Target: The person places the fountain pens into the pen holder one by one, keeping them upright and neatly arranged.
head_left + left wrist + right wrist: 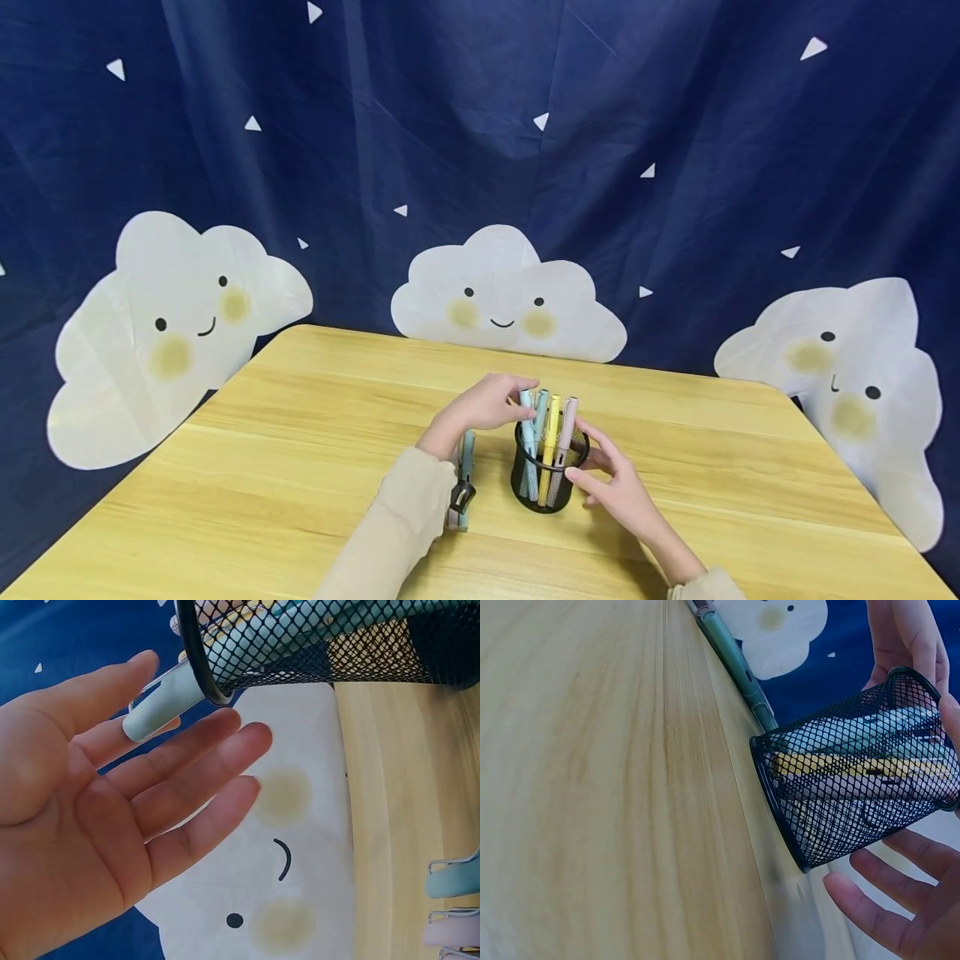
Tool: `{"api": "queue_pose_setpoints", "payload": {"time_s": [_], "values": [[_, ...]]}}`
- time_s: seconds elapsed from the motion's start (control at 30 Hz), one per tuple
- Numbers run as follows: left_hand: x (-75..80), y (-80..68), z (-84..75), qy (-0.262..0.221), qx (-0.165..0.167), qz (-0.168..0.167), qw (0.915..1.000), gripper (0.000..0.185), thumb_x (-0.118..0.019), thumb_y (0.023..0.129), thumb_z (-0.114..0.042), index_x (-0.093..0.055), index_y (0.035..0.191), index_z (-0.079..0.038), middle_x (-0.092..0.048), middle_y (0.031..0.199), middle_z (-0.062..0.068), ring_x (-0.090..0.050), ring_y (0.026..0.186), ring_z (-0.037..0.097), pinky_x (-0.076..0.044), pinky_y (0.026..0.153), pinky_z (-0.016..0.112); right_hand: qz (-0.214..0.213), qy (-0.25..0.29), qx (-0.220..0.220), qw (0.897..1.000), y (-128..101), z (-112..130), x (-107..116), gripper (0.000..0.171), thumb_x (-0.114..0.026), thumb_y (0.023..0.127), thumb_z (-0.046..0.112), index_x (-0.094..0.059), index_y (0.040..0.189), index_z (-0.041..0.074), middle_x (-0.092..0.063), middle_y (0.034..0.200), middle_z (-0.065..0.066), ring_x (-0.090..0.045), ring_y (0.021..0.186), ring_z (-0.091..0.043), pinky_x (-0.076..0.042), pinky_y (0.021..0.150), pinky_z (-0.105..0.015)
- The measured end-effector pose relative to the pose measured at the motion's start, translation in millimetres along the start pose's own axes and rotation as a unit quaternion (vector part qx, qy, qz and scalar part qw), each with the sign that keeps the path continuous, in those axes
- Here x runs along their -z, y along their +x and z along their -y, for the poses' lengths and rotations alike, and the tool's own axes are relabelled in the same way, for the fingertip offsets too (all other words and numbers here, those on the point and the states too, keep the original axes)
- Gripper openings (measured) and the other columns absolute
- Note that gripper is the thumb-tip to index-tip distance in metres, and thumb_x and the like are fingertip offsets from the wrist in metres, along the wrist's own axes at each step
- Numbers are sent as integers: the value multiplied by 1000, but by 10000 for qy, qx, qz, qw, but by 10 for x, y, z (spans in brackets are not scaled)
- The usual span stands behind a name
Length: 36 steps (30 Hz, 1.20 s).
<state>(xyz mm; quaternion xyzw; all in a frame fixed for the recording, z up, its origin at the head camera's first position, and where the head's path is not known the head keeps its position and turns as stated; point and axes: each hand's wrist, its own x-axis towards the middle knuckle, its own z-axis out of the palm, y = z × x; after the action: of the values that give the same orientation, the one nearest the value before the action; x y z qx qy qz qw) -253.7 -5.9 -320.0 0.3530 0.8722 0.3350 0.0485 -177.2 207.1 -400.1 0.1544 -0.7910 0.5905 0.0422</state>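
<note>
A black mesh pen holder [542,498] stands upright on the table with several pens in it. Among them are a pale blue pen [528,437], a yellow pen [551,432] and a pale purple pen [567,425]. My left hand [97,802] is at the pale blue pen's cap [169,705], thumb and index finger on either side of it. Its other fingers extend loosely below the rim. My right hand [618,492] holds the holder's right side, thumb at the front of the rim and fingers farther round. Right fingertips [844,892] show beside the mesh.
More capped pens lie on the table, left of the holder: a teal pen [454,879] and a pale purple pen [454,930]. A black object [462,497] covers part of them. The wooden table [262,467] meets a dark blue curtain [465,108] with clouds.
</note>
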Motion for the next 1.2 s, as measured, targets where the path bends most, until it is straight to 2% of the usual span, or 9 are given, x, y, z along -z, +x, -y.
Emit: {"api": "queue_pose_setpoints", "payload": {"time_s": [0.17, 0.4, 0.87, 1.2], "values": [[-9, -13, 1, -45, 179, -337, 9993, 41, -54, 90, -23, -51, 123, 0, -61, 105, 12, -58, 85, 17, -46, 69, 24, -22, 5, -53, 10000, -2, 1, 3, 63, -64, 82, 6, -33, 137, 10, -58, 105, -22, -57, 81, -18, -50, 49, -39], [-9, -22, 17, -82, 231, -628, 9977, 35, -53, 90, -22, -56, 117, 0, -63, 100, 11, -59, 84, 18, -47, 68, 25, -42, 12, -72, 10000, -5, -5, -2, 64, -64, 81, 6, -33, 137, 11, -58, 106, -21, -57, 81, -18, -50, 49, -38], [43, -100, 114, -187, 322, -664, 9971, 34, -54, 89, -22, -56, 116, -1, -62, 100, 10, -58, 86, 18, -47, 68, 26, -94, -25, -17, 10000, -3, -10, -7, 64, -64, 81, 5, -34, 137, 11, -60, 104, -20, -57, 80, -16, -50, 49, -38], [57, -150, 177, -421, 394, -659, 9962, 36, -55, 89, -22, -56, 116, 1, -62, 95, 9, -57, 79, 16, -47, 64, 24, -96, 0, 6, 10000, -8, -14, -9, 65, -64, 80, 5, -33, 137, 10, -59, 105, -20, -57, 80, -14, -50, 48, -38]]}}
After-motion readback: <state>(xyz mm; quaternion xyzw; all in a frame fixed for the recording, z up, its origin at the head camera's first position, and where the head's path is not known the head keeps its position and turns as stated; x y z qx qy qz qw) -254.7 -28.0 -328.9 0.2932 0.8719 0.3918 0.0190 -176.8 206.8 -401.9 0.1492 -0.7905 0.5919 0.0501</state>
